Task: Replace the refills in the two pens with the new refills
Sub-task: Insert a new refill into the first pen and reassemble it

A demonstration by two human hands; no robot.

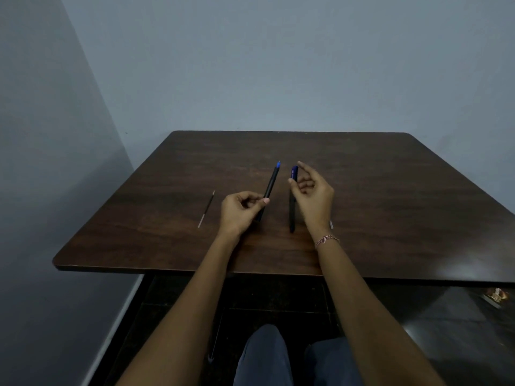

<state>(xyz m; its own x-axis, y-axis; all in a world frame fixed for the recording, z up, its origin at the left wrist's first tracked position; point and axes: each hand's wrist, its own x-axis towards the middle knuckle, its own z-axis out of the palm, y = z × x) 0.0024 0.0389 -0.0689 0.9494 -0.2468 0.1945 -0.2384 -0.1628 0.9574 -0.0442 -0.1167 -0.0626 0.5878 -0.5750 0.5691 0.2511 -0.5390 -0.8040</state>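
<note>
Left hand point(239, 210): raised just over the desk point(390, 190), left of middle, fingers curled in and thumb pressed forward, pinching the lower part of the black pen point(271, 185).
Black pen: held off the surface, slanted up and away toward the far edge, blue tip at the far end, lower end hidden behind the left hand.
Right hand point(312, 196): just right of the black pen, palm turned leftward, fingers loosely curled, forefinger stretched toward the far edge, thumb overlapping the upper part of the blue-capped pen point(292, 215); cannot tell whether gripping that pen or only hovering in front of it.
Blue-capped pen: dark barrel, running almost straight away from the near edge, blue cap at the far end beside the right thumb, near end showing clear of the hand close to the right wrist; lying or lifted, cannot tell.
Loose refill point(206, 209): thin, dark with pale ends, flat on the desk, well left of the left hand, slanted like the black pen, touching nothing.
Pale piece point(331, 225): small, peeking out just right of the right wrist, mostly hidden, too little showing to name.
Bracelet point(326, 240): thin, pinkish, round the right wrist.
Desk: dark wood grain, rounded corners, set against a plain grey wall.
</note>
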